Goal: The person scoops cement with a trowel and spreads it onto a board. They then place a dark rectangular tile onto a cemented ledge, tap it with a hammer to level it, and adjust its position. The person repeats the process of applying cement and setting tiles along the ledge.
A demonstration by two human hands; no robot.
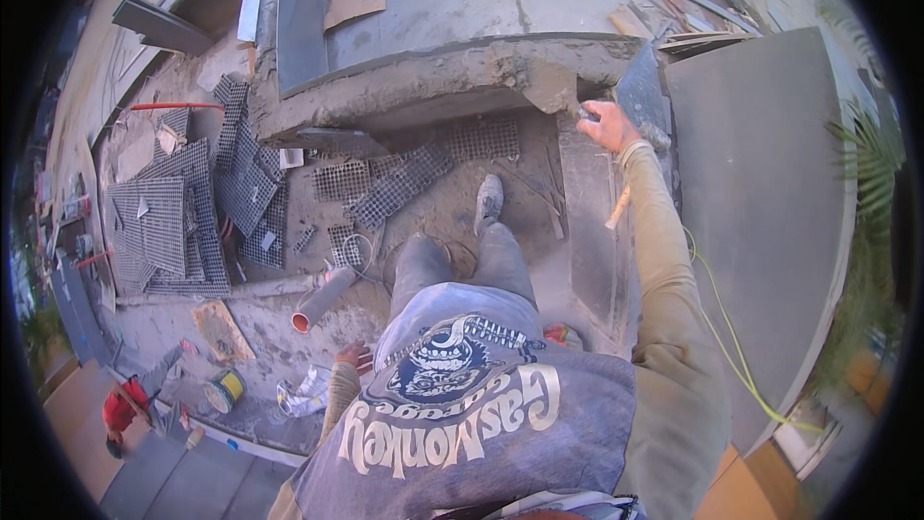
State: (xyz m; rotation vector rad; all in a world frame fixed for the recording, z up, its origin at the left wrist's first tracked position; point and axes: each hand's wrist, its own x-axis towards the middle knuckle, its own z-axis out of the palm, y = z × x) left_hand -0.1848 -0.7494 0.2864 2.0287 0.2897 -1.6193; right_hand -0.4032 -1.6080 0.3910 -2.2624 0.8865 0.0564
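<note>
My right hand (pixel 608 127) is closed around the handle of a trowel. The trowel's blade (pixel 551 87) rests against the wet grey mortar (pixel 414 87) along the edge of the raised ledge. Right beside that hand, a dark grey slab piece (pixel 640 87) stands tilted at the ledge's end. A light wooden handle (pixel 619 207) pokes out under my right forearm; the tool it belongs to is partly hidden. My left hand (pixel 353 356) hangs low beside my body, fingers apart, with nothing seen in it.
Black plastic grids (pixel 168 221) lie stacked on the left. An orange pipe end (pixel 303 321) protrudes below them. A large grey slab (pixel 760 202) and a yellow-green cord (pixel 717 303) lie to the right. A person in red (pixel 125 404) and a bucket (pixel 224 391) are at lower left.
</note>
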